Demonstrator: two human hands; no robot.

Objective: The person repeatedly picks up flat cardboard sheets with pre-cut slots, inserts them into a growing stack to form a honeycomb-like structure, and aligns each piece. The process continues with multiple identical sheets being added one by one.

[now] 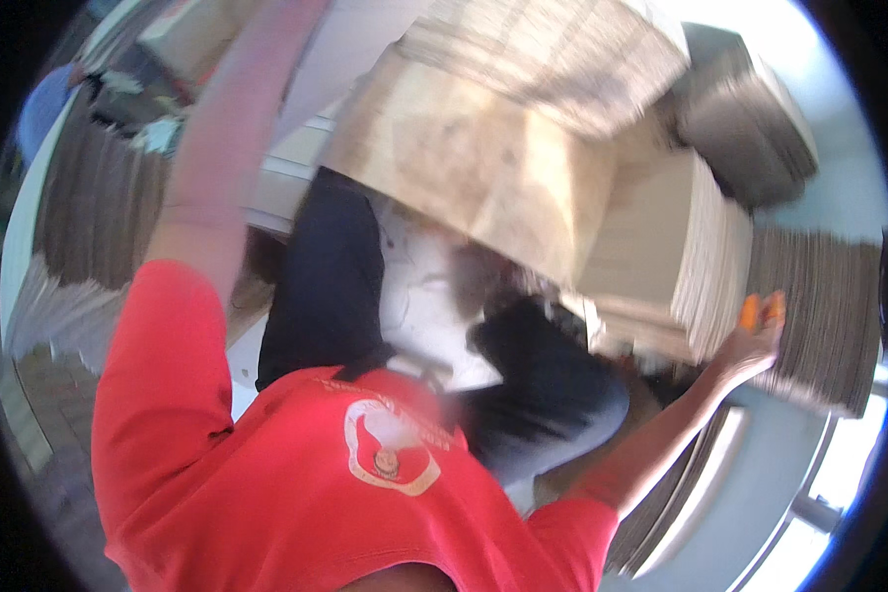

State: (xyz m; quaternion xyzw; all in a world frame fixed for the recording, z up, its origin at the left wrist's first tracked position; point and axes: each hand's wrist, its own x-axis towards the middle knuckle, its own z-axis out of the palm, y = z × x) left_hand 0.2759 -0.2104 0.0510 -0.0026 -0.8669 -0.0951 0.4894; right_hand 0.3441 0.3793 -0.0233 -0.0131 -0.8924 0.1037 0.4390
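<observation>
My left arm point(222, 148) stretches up past the top edge, so my left hand is out of view. Out to the right, my right hand point(753, 351) is closed around a small orange object point(760, 312), too blurred to name. That hand is beside a tall stack of brown cardboard sheets point(819, 316); whether it touches them I cannot tell. Between the two arms lies a worn tan wooden board point(454, 148). A pile of flat cardboard sheets point(651, 237) rests at the board's right end.
A large cardboard stack point(572, 54) stands at the back, with another bundle point(745, 123) to its right. More stacked sheets point(104, 197) rise on the left. Several long sheets point(691, 488) lean below my right forearm. My bent legs point(321, 276) are under the board.
</observation>
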